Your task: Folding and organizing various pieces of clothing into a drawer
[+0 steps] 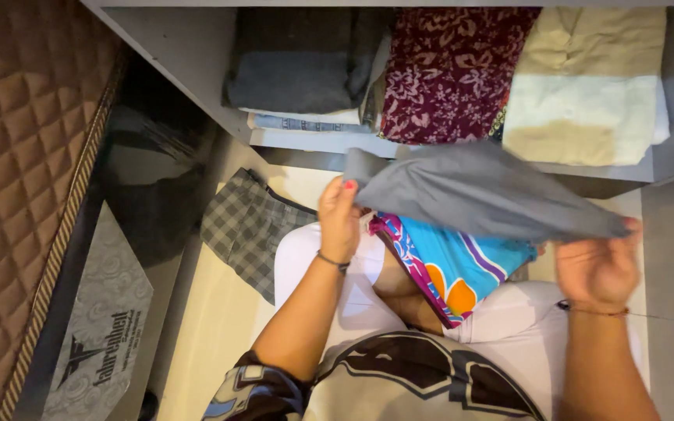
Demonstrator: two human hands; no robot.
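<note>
- The left hand (pixel 339 222) pinches one corner of a plain grey cloth garment (pixel 477 191), fingers (pixel 348 187) closed on the fabric.
- The right hand (pixel 598 269) grips the opposite end of the grey garment, fingers curled shut over its edge, so the cloth hangs stretched between both hands, above the lap and just in front of the shelf.
- Under it, on the person's white-trousered lap, lies a bright blue printed cloth with orange and purple patterns (pixel 454 265).
- A grey checked garment (pixel 247 226) lies on the pale floor beside the left knee.
- The open grey wardrobe shelf (pixel 189 54) holds folded stacks: a dark grey pile (pixel 298 62), a maroon floral fabric (pixel 450 70), and a cream and pale green folded piece (pixel 587 86).
- A brown quilted mattress (pixel 17 156) runs along the left side.
- Judging by the stretched cloth, the step in hand looks like folding. The next move would call for bringing the two held ends together evenly while keeping both grips firm.
</note>
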